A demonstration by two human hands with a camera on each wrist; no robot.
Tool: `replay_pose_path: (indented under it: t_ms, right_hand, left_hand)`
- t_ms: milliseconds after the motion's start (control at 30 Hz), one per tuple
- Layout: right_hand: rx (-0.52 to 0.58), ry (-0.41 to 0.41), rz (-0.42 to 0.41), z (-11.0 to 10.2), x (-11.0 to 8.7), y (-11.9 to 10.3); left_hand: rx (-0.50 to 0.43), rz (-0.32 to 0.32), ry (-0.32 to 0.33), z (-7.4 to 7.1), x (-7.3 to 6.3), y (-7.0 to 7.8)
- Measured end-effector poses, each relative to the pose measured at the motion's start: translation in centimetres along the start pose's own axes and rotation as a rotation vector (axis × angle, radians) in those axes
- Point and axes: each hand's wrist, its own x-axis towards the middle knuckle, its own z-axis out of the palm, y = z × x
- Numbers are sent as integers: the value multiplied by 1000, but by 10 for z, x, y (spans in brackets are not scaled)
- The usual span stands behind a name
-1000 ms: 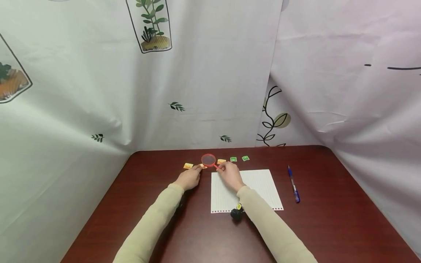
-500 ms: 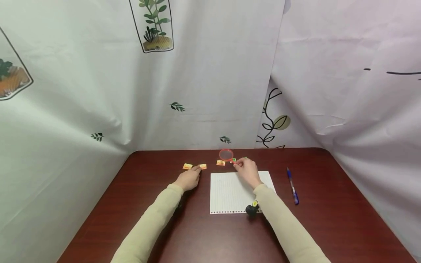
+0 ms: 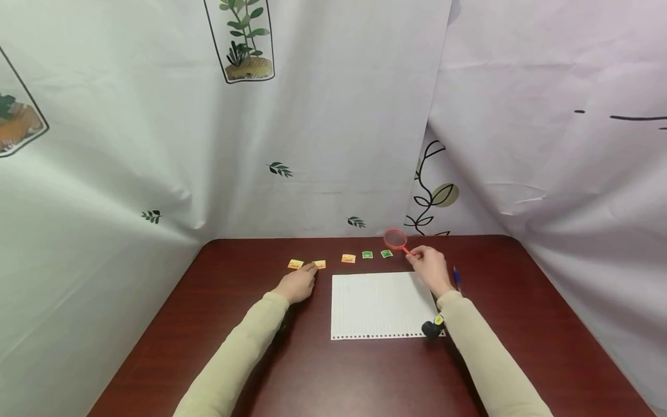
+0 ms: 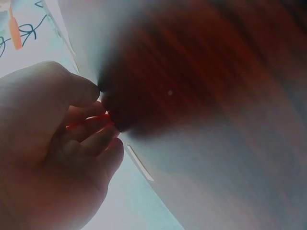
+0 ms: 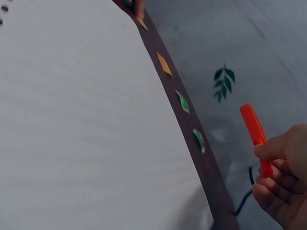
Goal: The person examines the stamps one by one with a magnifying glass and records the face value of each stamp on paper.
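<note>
My right hand (image 3: 431,269) pinches the handle of a small red magnifying glass (image 3: 395,239), its lens held above the table near the rightmost green stamp-like paper (image 3: 386,253). In the right wrist view, thumb and fingers close on the red handle (image 5: 253,124). My left hand (image 3: 297,284) rests at the table's far side, its fingertips touching an orange stamp-like paper (image 3: 320,264). Another orange paper (image 3: 295,264) lies to its left. Between the hands lie a third orange paper (image 3: 348,259) and a second green one (image 3: 367,255).
A lined sheet of paper (image 3: 383,307) with punched holes lies on the dark red table (image 3: 333,376), below the row of small papers. A blue pen (image 3: 457,277) is partly hidden behind the right arm. White printed cloth (image 3: 333,116) hangs behind the table.
My right hand has moved right with the magnifying glass, from over the orange papers, past the green ones, to the right end of the row. The left hand has stayed in place.
</note>
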Motion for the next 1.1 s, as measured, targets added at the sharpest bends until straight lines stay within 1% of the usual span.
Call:
replay_pose_path:
  t_ms: [100,300,600,833,1033,1100]
  right_hand:
    - [-26,29,-8,-14,0,11]
    - [-62,69,-11,-42,-3,32]
    - [-104,118,-26,-78,-10,53]
    - [-137,153,1,-100,-17,69]
    - [-160,151,53,-113,-26,81]
    - [-163,142,59,-115,-29,85]
  left_hand:
    - [-1,-2,1,0,0,-1]
    - [10,16,10,1,0,-3]
    - [35,47,27,3,0,-6]
    - [50,51,31,3,2,-8]
    - [44,50,18,4,2,-8]
    - [46,46,15,4,1,-9]
